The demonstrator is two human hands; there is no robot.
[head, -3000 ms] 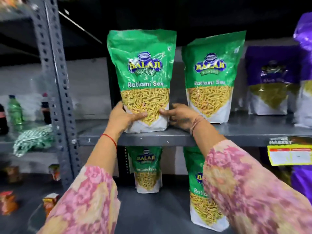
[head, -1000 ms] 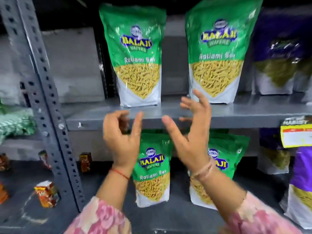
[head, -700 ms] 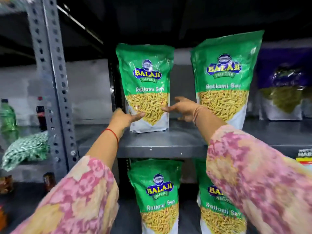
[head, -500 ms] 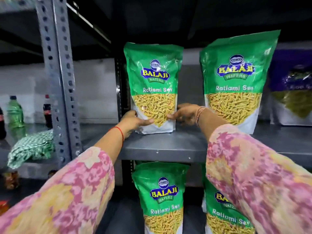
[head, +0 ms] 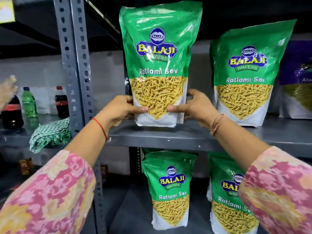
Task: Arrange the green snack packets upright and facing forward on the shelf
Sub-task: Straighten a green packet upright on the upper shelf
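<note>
Your left hand (head: 120, 109) and right hand (head: 196, 107) clasp the lower corners of the green packet (head: 159, 65), thumbs across its front, its base at the front of the upper shelf (head: 194, 138). It stands upright, label forward, beside a second packet (head: 248, 73) already set. Two lower packets (head: 170, 190) also face out; by the look of it, only releasing this one remains.
</note>
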